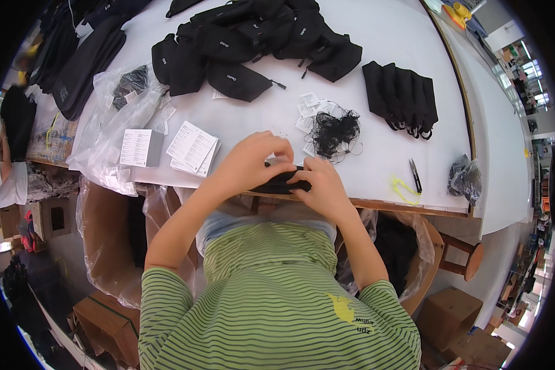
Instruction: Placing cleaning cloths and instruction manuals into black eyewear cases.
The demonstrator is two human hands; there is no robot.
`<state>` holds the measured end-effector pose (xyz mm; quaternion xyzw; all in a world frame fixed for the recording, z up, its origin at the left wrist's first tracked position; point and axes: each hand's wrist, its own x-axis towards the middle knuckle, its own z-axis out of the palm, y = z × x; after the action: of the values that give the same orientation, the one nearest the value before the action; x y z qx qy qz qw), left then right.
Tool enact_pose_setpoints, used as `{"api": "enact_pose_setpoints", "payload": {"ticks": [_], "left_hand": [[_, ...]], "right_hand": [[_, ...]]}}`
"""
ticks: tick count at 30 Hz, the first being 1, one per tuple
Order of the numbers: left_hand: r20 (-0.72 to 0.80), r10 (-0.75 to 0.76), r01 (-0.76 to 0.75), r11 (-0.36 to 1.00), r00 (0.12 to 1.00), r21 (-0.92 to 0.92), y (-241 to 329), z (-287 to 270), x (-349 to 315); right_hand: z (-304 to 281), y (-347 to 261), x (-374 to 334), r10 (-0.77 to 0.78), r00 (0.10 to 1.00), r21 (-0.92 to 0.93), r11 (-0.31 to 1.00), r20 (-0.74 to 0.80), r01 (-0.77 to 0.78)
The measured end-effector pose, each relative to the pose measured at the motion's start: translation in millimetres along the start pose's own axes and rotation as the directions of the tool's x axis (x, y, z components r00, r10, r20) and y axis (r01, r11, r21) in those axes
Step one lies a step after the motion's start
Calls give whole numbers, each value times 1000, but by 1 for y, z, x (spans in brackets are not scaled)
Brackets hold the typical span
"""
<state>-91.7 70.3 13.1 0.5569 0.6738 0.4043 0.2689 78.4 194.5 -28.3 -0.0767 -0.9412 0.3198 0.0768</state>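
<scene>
A black fabric pouch (279, 184) lies at the table's near edge between my two hands, partly covered by them. My left hand (259, 159) is closed at its far left side, thumb and fingers bent together over the cloth. Opposite it, my right hand (319, 185) pinches the pouch's right end between thumb and fingers. Whatever small thing may be between the fingertips is too small to make out. Left of my hands lie a fanned stack of white printed tags (192, 148) and a second tag stack (140, 148). Beyond my right hand sits a tangle of black strings (335, 133).
A heap of black zip pouches (237, 80) covers the far middle, with a row of pouches (401, 98) to its right. Thread snips (416, 176) lie near a yellow cord (406, 191). Clear plastic bags (114, 126) spread at left; a lined carton (108, 246) stands below.
</scene>
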Motion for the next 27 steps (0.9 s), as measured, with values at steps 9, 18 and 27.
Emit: {"api": "enact_pose_setpoints", "payload": {"ticks": [9,18,27], "left_hand": [[-183,-49,121,904,982,410,-4,18,-58],[-297,-8,121,923,955,364,-25,31,-59],[-657,-80,348,892,749,288,-30,47,-60]], "right_hand": [[2,0,-1,-37,997,-14,999,-67,36],[9,-7,0,61,942,148,989,-331,-12],[22,8,-4,247,934,269,947,-257,-176]]}}
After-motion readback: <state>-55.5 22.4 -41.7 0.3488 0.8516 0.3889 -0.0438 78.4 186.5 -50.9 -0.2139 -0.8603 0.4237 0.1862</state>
